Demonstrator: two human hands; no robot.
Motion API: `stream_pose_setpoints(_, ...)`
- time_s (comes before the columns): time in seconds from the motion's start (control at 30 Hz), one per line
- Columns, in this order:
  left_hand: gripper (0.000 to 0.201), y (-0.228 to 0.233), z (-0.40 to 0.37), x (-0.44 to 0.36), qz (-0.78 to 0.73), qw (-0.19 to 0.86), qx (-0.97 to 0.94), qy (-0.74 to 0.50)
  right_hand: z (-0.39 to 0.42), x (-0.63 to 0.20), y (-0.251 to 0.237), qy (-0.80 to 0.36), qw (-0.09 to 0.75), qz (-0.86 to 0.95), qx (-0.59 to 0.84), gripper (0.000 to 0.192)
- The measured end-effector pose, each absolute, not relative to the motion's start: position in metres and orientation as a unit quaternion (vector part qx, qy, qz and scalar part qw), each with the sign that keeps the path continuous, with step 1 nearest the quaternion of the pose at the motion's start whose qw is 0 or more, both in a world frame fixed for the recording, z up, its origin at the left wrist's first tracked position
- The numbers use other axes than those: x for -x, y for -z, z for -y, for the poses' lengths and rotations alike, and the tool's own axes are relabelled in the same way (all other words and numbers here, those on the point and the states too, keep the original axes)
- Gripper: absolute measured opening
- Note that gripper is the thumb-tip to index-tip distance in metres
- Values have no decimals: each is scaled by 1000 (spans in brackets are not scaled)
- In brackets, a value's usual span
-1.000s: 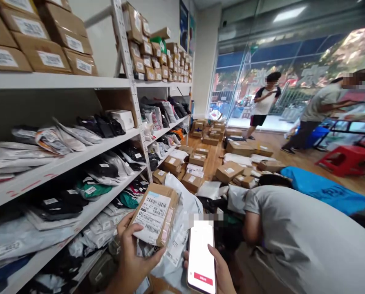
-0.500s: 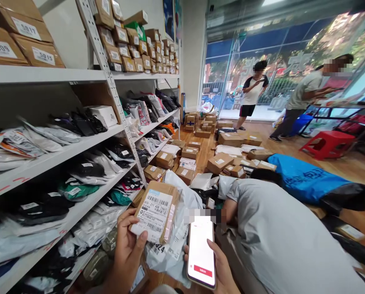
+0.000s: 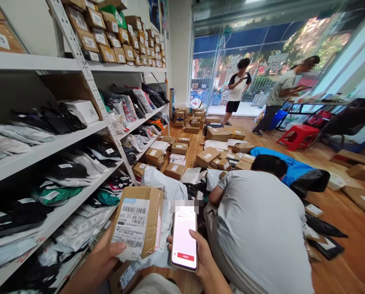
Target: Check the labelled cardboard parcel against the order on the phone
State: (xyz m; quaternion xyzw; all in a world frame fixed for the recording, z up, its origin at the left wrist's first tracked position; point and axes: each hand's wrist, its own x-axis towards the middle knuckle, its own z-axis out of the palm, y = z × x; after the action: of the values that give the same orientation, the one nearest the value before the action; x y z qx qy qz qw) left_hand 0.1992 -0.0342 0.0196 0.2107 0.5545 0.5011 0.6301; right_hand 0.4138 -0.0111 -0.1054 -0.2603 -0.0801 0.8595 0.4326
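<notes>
**Left hand holds a parcel, right hand holds a phone**

Left hand [image 3: 104, 257] is closed around a small cardboard parcel [image 3: 139, 222], with my thumb on the lower edge of its white shipping label [image 3: 130, 224]. I hold the parcel upright, and the label with its barcodes faces me. My right hand [image 3: 200, 255] grips a phone [image 3: 184, 237] from the right side, with the fingers curled over its edge. The screen is lit, mostly white with a red bar near the bottom. The phone is just beside the parcel, to the right of it, and I cannot tell whether they touch. Behind both lies a grey plastic mail bag [image 3: 162, 190].

On my left stands a white shelf rack [image 3: 47, 145] full of soft bags in black, grey and green, with brown boxes on the top level. Directly in front of me a person in a grey shirt [image 3: 262, 228] bends down over the floor. Many cardboard boxes [image 3: 207, 157] lie on the wooden floor [image 3: 348, 220] farther away. Near the glass front two other persons stand, beside a red stool [image 3: 297, 136].
</notes>
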Motion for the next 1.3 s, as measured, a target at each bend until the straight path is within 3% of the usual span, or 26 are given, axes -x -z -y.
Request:
stream_pose_setpoints(0.13,90,-26,34,-198,-560,650,-212,-469,9,-413,109,-866,425,89,249,47)
stream_pose_setpoints(0.47,83,-42,31,-210,-606,624,-202,-450,3,-410,107,-861,419,91,272,44)
stream_pose_setpoints(0.73,77,-32,22,-212,-588,621,-199,-478,2,-406,115,-868,388,30,308,58)
stream_pose_setpoints(1.0,72,-19,13,-208,-592,611,-244,-465,9,-430,123,-798,478,-10,368,91)
stream_pose_setpoints(1.2,68,-4,-2,-195,-605,603,-279,-438,38,-441,115,-731,515,89,439,75)
stream_pose_setpoints(1.3,66,8,-11,-186,-605,611,-293,-418,55,-431,105,-734,561,93,370,85)
